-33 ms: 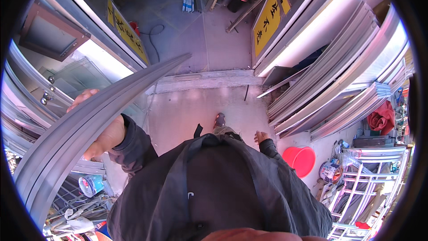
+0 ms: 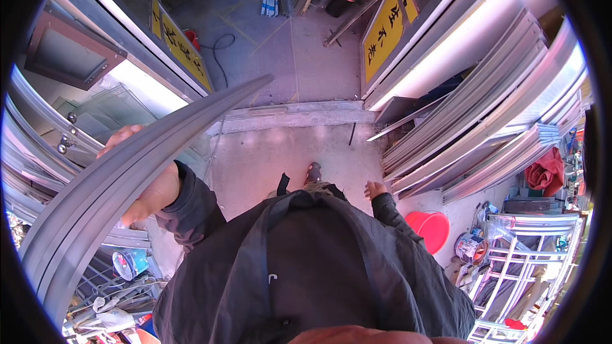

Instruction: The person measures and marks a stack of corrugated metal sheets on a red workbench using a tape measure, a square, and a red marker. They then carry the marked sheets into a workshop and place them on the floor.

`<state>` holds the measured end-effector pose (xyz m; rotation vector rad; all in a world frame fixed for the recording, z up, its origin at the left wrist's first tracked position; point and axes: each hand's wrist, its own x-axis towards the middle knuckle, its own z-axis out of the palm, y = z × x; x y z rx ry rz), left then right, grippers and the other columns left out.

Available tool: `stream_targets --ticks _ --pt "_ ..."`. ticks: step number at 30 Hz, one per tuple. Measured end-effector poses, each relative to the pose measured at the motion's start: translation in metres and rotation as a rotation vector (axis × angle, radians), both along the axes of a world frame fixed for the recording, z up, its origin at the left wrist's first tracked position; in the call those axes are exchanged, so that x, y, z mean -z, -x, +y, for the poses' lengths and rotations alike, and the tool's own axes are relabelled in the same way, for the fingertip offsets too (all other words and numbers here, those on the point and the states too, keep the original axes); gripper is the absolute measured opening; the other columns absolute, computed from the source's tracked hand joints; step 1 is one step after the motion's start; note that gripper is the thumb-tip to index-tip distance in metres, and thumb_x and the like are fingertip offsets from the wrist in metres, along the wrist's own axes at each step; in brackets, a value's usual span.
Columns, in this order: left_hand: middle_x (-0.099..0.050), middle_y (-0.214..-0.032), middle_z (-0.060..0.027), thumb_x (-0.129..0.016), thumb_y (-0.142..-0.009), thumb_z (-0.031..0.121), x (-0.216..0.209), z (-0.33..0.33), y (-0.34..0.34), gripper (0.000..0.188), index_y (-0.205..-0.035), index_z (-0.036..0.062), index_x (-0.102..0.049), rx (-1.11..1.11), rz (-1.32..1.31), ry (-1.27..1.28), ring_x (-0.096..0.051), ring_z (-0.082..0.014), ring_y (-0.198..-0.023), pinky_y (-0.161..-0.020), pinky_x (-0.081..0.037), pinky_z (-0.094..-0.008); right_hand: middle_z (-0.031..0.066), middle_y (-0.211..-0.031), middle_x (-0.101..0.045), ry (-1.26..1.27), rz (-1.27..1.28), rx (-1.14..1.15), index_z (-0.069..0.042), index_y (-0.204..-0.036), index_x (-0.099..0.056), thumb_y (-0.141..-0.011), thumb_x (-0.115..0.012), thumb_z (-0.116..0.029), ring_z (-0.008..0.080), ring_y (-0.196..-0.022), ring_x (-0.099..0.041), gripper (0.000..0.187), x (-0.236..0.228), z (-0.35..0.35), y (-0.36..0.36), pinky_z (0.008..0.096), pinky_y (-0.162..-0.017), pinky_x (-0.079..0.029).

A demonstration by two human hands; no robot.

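Note:
My left hand (image 2: 153,196) grips a bundle of long grey metal profiles (image 2: 131,159) at shoulder height on the left. Its fingers wrap round the underside and the thumb side, partly hidden behind the bundle. The profiles run from the lower left up toward the doorway, their far tips above the threshold. My right hand (image 2: 375,190) hangs low at my right side, holding nothing, with the fingers loosely apart. Behind it on the floor stands a red bucket (image 2: 428,232).
Ahead lies a raised door threshold (image 2: 299,113) between doors bearing yellow signs (image 2: 382,28). Long metal profiles (image 2: 465,102) lean along the right wall. Glass panes (image 2: 115,111) and a brown frame (image 2: 76,51) stand at the left. White metal grilles (image 2: 523,261) lie behind right.
My right hand has swung slightly forward. My legs have shifted a little in a step. The left hand keeps its hold on the profiles.

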<state>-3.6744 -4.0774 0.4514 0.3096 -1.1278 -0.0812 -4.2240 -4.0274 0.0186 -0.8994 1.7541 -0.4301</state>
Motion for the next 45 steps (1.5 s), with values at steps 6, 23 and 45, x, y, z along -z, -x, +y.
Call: stream_targets --ticks 6,23,45 --pt "-0.059 -0.105 -0.0201 -0.057 -0.070 0.083 0.003 -0.138 0.009 0.100 -0.124 -0.0005 -0.053 -0.088 0.008 -0.032 -0.058 -0.0330 -0.099 -0.086 -0.049 -0.0441 0.0100 -0.073 -0.066 0.258 -0.056 -0.046 0.004 -0.090 -0.066 -0.097 -0.053 -0.037 0.0171 -0.061 -0.062 0.044 -0.066 -0.223 -0.038 0.0296 -0.056 -0.051" --pt "-0.056 -0.109 -0.0287 -0.057 -0.085 0.059 0.008 -0.524 -0.097 0.071 -0.123 -0.0008 -0.047 0.031 -0.178 -0.223 -0.057 -0.0414 -0.102 -0.092 -0.049 -0.0508 0.0142 -0.075 -0.067 0.014 -0.042 -0.129 0.005 -0.090 -0.065 -0.096 -0.047 -0.042 0.0227 -0.064 -0.064 0.051 -0.047 -0.546 -0.127 0.0344 -0.061 -0.053" --pt "-0.058 -0.112 -0.0278 -0.058 -0.080 0.065 0.026 -0.971 -0.301 0.080 -0.127 0.0004 -0.048 -0.121 -0.343 -0.077 -0.060 -0.0438 -0.102 -0.089 -0.050 -0.0509 0.0108 -0.071 -0.065 0.065 -0.156 -0.233 0.003 -0.087 -0.063 -0.097 -0.046 -0.051 0.0188 -0.061 -0.061 0.057 -0.016 -1.068 -0.344 0.0326 -0.057 -0.051"
